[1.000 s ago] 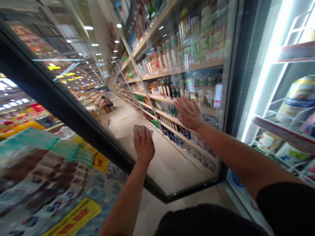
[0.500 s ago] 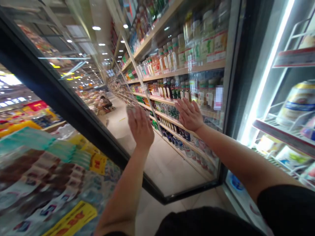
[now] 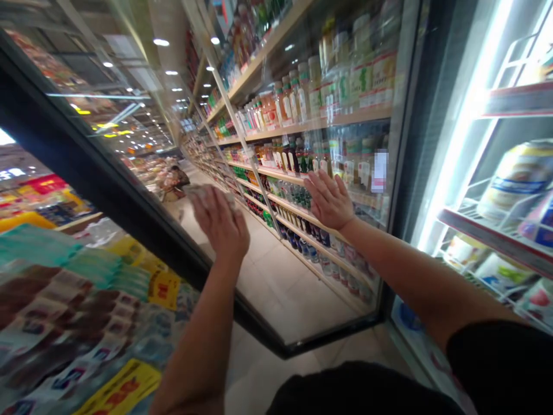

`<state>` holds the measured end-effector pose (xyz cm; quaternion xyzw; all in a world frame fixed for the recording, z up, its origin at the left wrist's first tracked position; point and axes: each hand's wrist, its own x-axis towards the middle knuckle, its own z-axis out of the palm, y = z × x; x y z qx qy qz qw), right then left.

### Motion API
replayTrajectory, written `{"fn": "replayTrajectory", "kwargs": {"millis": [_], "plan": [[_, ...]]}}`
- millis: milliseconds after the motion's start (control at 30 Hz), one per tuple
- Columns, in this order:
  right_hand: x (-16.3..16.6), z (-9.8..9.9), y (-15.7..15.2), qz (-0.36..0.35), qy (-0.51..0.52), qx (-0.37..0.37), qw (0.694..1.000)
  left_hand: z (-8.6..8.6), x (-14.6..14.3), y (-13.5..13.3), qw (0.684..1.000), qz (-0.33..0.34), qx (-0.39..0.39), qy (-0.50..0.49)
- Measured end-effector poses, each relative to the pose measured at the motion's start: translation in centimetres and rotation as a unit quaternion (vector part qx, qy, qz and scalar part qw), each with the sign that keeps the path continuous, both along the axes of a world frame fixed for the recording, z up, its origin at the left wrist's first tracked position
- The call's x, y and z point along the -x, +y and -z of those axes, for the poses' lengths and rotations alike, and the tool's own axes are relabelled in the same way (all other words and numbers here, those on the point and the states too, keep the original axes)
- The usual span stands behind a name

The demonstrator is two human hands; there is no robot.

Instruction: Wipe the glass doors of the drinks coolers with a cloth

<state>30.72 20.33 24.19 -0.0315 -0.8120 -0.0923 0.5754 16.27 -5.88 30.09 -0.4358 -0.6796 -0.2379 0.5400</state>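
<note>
A glass door [image 3: 276,300] with a black frame stands swung out from a lit display cooler. My left hand [image 3: 222,222] is against the glass near the door's outer edge, a pale cloth [image 3: 196,190] under its fingers. Only the cloth's edge shows past the fingertips, and the hand is slightly blurred. Higher and to the right, my right hand [image 3: 330,199] rests flat on the same glass, fingers spread and holding nothing.
Bottle-filled shelves [image 3: 294,124] show in or through the glass. The cooler's wire shelves [image 3: 492,236] hold packaged goods on the right. Stacked packs [image 3: 56,311] with yellow price signs [image 3: 123,389] stand at lower left. A crouching person [image 3: 175,181] appears far off.
My left hand has slid left across the glass with the cloth, toward the door's outer frame. My right hand keeps its place on the pane. The view has shifted slightly.
</note>
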Motion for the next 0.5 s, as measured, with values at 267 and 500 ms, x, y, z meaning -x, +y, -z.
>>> {"fn": "replayTrajectory", "kwargs": {"millis": [267, 500], "plan": [[-0.5, -0.6, -0.8, -0.003, 0.027, 0.014, 1.000, -1.1, -1.4, 2.9, 0.978, 0.139, 0.154, 0.032], [1.2, -7.2, -8.6, -0.123, -0.029, -0.082, 0.989, -2.6, -0.6, 2.1, 0.971, 0.209, 0.113, 0.006]]}}
